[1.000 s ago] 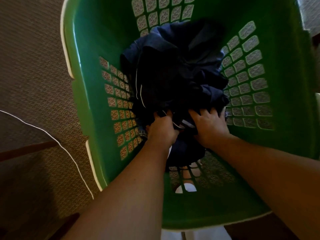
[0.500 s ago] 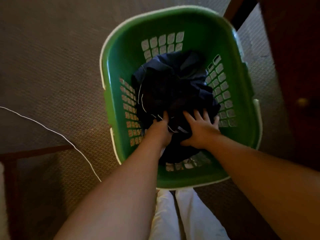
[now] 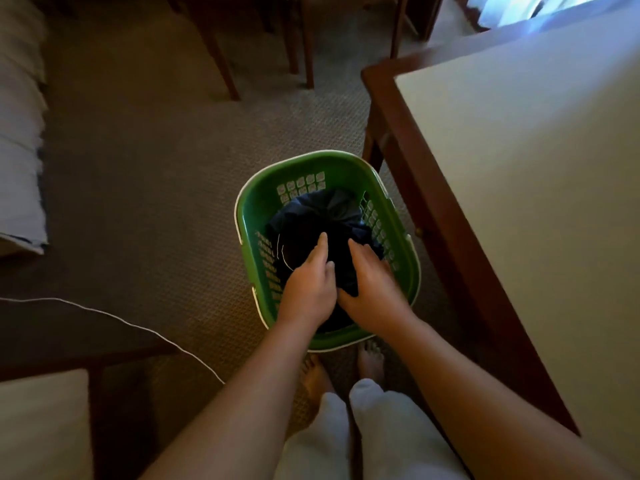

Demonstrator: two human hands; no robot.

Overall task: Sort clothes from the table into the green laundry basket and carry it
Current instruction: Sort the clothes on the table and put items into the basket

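The green laundry basket (image 3: pixel 252 216) stands on the carpet in front of my bare feet, beside the table's corner. A bundle of dark navy clothes (image 3: pixel 311 220) fills its bottom. My left hand (image 3: pixel 308 282) and my right hand (image 3: pixel 372 289) hover side by side above the basket's near half, fingers loosely extended toward the clothes, holding nothing. The hands hide the near part of the bundle. The table (image 3: pixel 519 168) at the right has a pale top with a dark wooden rim; no clothes show on the part in view.
Wooden chair legs (image 3: pixel 221 60) stand on the carpet at the back. A pale cushioned seat (image 3: pixel 20 133) runs along the left edge. A white cord (image 3: pixel 138 327) trails across the floor at lower left, by another chair (image 3: pixel 41 420).
My hands let go of the dark clothes and lifted out of the basket with fingers spread. My head rose, so the basket looks smaller and the table has come into view.
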